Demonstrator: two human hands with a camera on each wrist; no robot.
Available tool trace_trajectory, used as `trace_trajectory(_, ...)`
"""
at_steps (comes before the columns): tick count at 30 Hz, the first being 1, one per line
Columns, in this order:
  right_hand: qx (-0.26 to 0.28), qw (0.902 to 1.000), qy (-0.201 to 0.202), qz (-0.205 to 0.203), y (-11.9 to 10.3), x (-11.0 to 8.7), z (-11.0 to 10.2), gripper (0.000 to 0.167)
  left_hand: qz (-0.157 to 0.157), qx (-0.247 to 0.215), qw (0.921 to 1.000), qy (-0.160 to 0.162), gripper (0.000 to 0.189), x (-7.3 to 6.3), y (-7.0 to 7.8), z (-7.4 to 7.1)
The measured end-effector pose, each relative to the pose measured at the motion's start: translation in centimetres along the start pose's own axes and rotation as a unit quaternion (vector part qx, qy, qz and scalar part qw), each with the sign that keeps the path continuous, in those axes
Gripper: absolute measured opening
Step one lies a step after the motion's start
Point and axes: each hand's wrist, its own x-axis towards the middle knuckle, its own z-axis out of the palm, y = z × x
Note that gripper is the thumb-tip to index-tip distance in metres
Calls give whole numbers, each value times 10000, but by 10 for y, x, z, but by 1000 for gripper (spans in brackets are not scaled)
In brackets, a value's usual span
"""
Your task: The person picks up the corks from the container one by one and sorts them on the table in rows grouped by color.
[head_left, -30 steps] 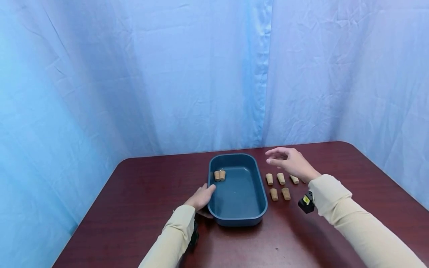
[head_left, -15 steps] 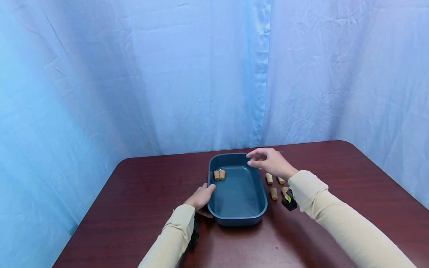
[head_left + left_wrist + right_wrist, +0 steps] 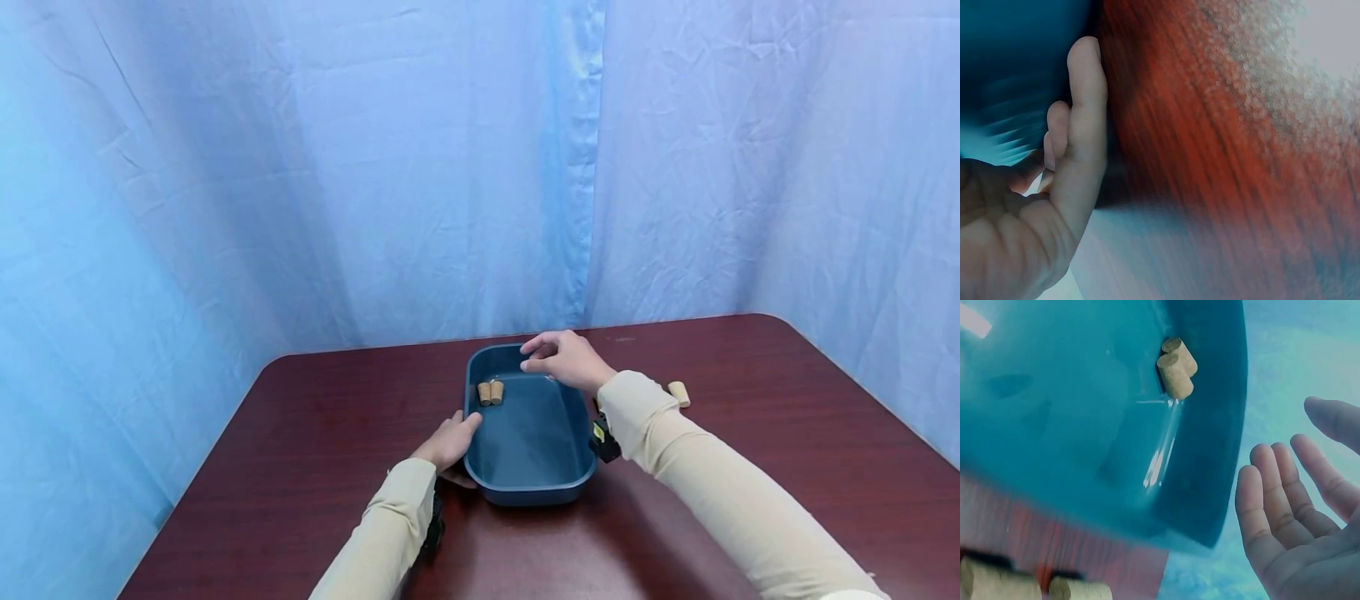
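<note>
A deep blue rectangular tray (image 3: 531, 497) stands on the table. My left hand (image 3: 446, 443) holds its left side, the thumb at the rim and the other fingers low along the outer wall. Two tapered cork stoppers (image 3: 491, 392) lie side by side inside, against the left wall. Over the tray's far right part hovers my right hand (image 3: 566, 358), its fingers loosely bent and the thumb apart. In the right wrist view nothing is between those fingers (image 3: 1279, 500). Right of the tray, one loose cork stopper (image 3: 678, 393) shows beyond my sleeve.
Under the tray is a dark red-brown wooden table (image 3: 337, 433). Two more cork stoppers (image 3: 1000, 581) show beside the tray in the right wrist view; my right forearm hides that area from the head camera. A pale blue curtain (image 3: 450, 167) hangs behind the table's far edge.
My right hand has moved left, from above the loose corks to over the tray. Its sleeve now covers most of those corks. The left hand, the tray and the two corks inside stay put.
</note>
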Motion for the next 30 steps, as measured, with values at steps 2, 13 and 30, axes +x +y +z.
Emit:
trace_trajectory(2,49,9999,9,103,-1,4,5,35,4,43,10000,4,68,0,0,0)
trace_trajectory(13,-87,9993,-14,374,-2,22,30,30,-73,190,9998,34,69,-1,2,-1)
trace_trajectory(30,-540,9935,-241,974,8,33,62,32,-56,169,9998,-44,71,1,0,-2)
